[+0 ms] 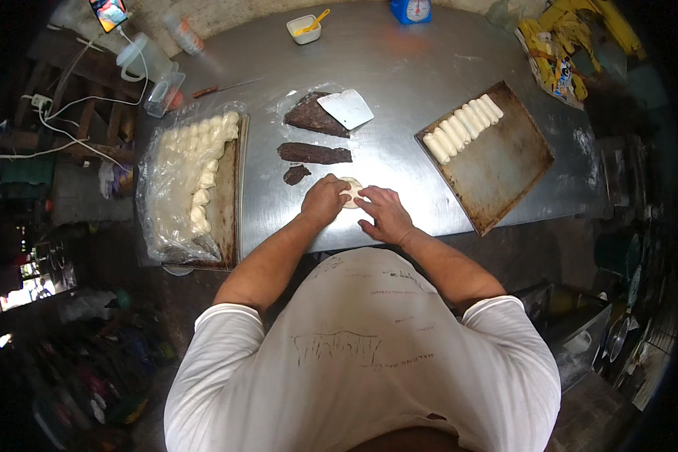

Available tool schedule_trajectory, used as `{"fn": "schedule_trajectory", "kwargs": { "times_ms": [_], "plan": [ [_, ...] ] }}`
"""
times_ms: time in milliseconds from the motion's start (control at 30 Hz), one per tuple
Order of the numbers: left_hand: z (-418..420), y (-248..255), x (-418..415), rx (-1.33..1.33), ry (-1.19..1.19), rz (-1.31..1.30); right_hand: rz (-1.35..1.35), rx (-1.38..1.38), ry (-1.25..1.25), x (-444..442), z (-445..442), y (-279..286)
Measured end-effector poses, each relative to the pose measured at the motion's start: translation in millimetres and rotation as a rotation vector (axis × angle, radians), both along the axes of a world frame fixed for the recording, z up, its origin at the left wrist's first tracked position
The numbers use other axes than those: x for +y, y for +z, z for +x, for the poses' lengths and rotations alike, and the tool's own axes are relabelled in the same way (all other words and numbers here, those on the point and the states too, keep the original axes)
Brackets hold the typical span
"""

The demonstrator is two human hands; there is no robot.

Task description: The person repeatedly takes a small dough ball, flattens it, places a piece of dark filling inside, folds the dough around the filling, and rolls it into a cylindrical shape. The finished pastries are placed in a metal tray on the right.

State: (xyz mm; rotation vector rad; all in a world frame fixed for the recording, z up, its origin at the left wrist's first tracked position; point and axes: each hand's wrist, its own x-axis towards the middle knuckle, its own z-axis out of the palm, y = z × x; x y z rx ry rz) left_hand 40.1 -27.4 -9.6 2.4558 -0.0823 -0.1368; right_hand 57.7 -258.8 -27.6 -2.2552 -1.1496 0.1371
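A flattened round of pale dough [350,193] lies on the metal table [395,152] near its front edge. My left hand [325,198] rests on the round's left side, fingers bent over it. The fingertips of my right hand [385,212] touch its right side, fingers spread. Just beyond are a small dark brown lump of filling [296,174], a dark filling log [315,153] and a larger dark mass [311,116] with a white flat scraper [347,109] on it. Dough balls [201,196] sit at left, mostly under clear plastic. Rolled dough pieces [455,130] line one side of the right tray.
The left baking tray [231,209] and the angled right baking tray [500,175] flank my hands. Farther back are a knife [206,91], a white tub [304,37] with a yellow utensil, and a blue scale [411,11]. Plastic jugs [147,59] and a white cable stand left.
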Motion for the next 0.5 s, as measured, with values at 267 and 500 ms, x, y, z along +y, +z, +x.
{"fn": "schedule_trajectory", "kwargs": {
  "times_ms": [267, 500],
  "plan": [
    [12, 7, -10, 0.166, 0.073, 0.099, 0.003, 0.009, 0.009, 0, 1, -1],
    [2, -3, -8, 0.068, 0.104, 0.020, 0.099, 0.115, -0.093, 5, 0, 0]
  ]
}}
